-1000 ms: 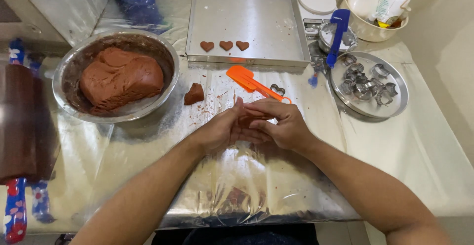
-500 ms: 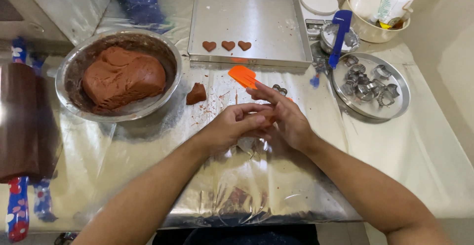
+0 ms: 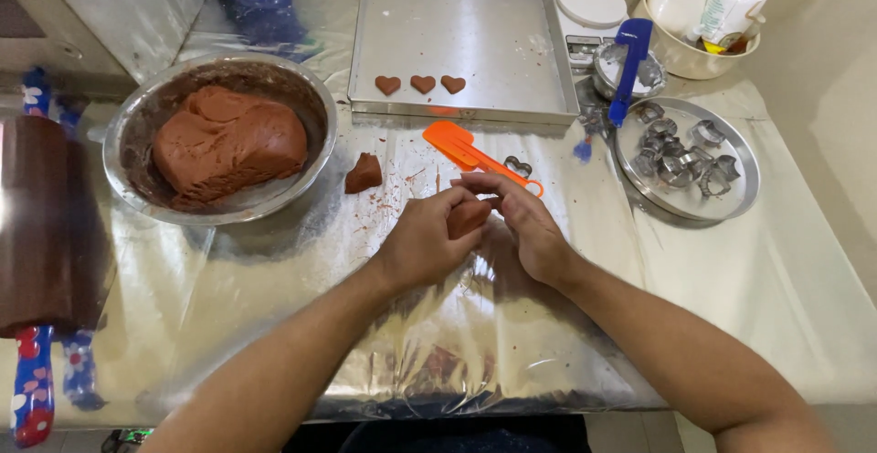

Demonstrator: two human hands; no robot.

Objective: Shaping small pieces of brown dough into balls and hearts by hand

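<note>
A piece of brown dough sits between both my hands above the foil-covered counter. My left hand cups it from the left; my right hand presses it from the right with fingers curled over. A small dough lump lies on the foil to the left. An orange spatula and a metal heart cutter lie just beyond my hands.
A steel bowl of brown dough stands at the left. A baking tray with three heart cookies is behind. A plate of metal cutters, a blue spatula and a kitchen scale are at the right. A rolling pin lies far left.
My hands have drawn slightly nearer to me and down the foil, still working the same dough piece between them. Everything else stays put.
</note>
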